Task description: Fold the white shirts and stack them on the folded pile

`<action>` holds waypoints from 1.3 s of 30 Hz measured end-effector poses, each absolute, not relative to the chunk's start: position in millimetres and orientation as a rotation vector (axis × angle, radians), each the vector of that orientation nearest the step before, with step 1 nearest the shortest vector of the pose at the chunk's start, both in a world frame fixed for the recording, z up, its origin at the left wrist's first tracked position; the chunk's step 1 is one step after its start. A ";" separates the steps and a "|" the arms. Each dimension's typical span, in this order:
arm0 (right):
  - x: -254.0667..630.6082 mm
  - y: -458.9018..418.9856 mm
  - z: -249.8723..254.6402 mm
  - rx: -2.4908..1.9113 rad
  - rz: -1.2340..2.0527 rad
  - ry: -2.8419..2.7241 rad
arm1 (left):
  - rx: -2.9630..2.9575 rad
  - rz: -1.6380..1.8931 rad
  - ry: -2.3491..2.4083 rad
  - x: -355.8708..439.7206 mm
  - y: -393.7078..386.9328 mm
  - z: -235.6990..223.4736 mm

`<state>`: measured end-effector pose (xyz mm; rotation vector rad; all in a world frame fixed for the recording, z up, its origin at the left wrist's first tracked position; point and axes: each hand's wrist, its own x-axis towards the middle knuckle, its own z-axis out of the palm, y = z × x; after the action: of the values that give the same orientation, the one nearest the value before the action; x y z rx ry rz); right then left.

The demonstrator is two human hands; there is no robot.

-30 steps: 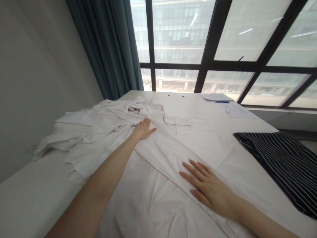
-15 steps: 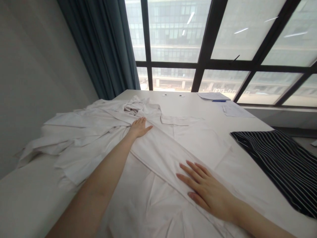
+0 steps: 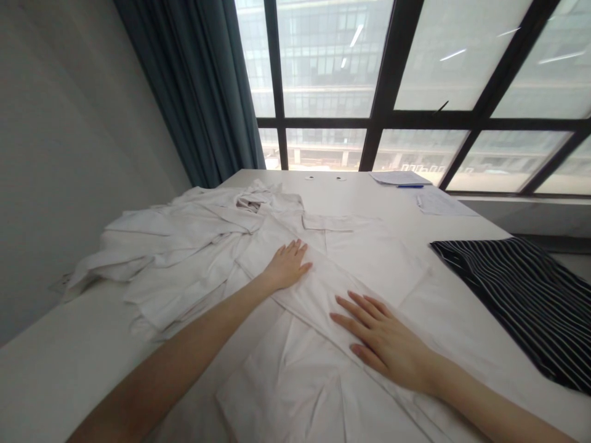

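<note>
Resting flat on white garment: left hand and right hand, both open, palms down, fingers spread, gripping nothing. Garment lies on white table, bunched toward left; dark striped cloth just beside at right.

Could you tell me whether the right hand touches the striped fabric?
No, the right hand lies on the white garment, apart from the striped fabric.

The white table carries a white garment at 6 o'clock, black striped fabric at 3 o'clock, and paper sheets with a blue pen at 1 o'clock.
</note>
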<state>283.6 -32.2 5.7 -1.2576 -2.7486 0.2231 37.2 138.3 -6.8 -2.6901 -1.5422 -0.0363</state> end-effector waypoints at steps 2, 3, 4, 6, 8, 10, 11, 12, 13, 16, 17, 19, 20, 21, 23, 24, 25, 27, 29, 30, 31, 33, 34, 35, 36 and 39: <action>283.2 -32.1 6.0 -1.261 0.229 -2.755 | -2.785 -0.038 -1.443 40.9 119.0 -6.2; 283.0 -32.1 6.0 -1.260 0.232 -2.754 | -2.813 -0.037 -1.409 41.3 111.3 -5.4; 282.9 -32.0 6.0 -1.258 0.234 -2.749 | -2.831 -0.036 -1.380 40.8 104.9 -4.5; 282.9 -31.8 5.7 -1.253 0.234 -2.742 | -2.843 -0.046 -1.332 37.9 94.8 -2.7; 283.0 -31.6 5.2 -1.248 0.228 -2.745 | -2.852 -0.062 -1.281 33.4 85.9 -1.5; 283.0 -31.5 5.1 -1.242 0.216 -2.748 | -2.861 -0.068 -1.238 28.6 76.3 -0.8; 282.9 -31.5 5.1 -1.240 0.211 -2.749 | -2.866 -0.065 -1.219 26.4 71.2 -0.5; 282.8 -31.5 5.2 -1.240 0.206 -2.747 | -2.870 -0.062 -1.202 24.4 66.3 -0.3; 282.7 -31.6 5.3 -1.242 0.199 -2.744 | -2.876 -0.060 -1.186 22.5 61.8 -0.1; 282.4 -31.6 5.1 -1.236 0.175 -2.746 | -2.894 -0.060 -1.158 18.7 53.7 1.0; 282.4 -31.6 4.9 -1.233 0.166 -2.748 | -2.899 -0.060 -1.154 18.0 52.8 1.5; 282.4 -31.6 4.5 -1.229 0.154 -2.760 | -2.906 -0.050 -1.150 17.6 52.8 2.4; 282.5 -31.7 4.6 -1.231 0.152 -2.769 | -2.907 -0.041 -1.150 17.8 53.1 2.8; 282.7 -31.9 4.9 -1.234 0.154 -2.779 | -2.906 -0.031 -1.153 18.2 53.3 3.1; 283.5 -32.8 5.9 -1.232 0.169 -2.799 | -2.896 -0.016 -1.167 19.4 53.2 3.4; 284.2 -33.5 6.4 -1.229 0.178 -2.807 | -2.889 -0.011 -1.176 20.0 53.0 3.2; 285.3 -34.6 6.8 -1.225 0.187 -2.814 | -2.880 -0.008 -1.183 20.4 52.7 3.0; 288.5 -37.4 6.9 -1.216 0.198 -2.825 | -2.863 -0.001 -1.195 20.2 53.0 1.9; 292.7 -40.9 5.8 -1.212 0.203 -2.827 | -2.842 0.006 -1.218 17.1 55.4 0.5; 295.0 -42.7 5.1 -1.211 0.205 -2.823 | -2.825 0.006 -1.236 14.4 57.5 -0.3; 297.3 -44.4 4.3 -1.210 0.210 -2.817 | -2.805 0.007 -1.258 10.8 60.1 -1.1; 300.9 -47.2 3.4 -1.210 0.226 -2.796 | -2.761 0.015 -1.310 2.3 66.3 -2.5; 302.1 -48.1 3.5 -1.211 0.240 -2.785 | -2.737 0.018 -1.336 -2.0 69.4 -3.2; 302.8 -48.9 4.1 -1.212 0.261 -2.777 | -2.715 0.023 -1.360 -5.9 72.1 -3.7; 303.1 -49.5 5.1 -1.211 0.284 -2.769 | -2.696 0.028 -1.378 -9.0 74.4 -4.1; 302.4 -50.8 9.2 -1.191 0.359 -2.745 | -2.643 0.023 -1.406 -11.3 76.5 -4.3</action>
<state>302.4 -50.8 9.2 -1.1912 -2.7450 0.3594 -11.3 76.5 -4.3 -2.6434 -1.4063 0.0228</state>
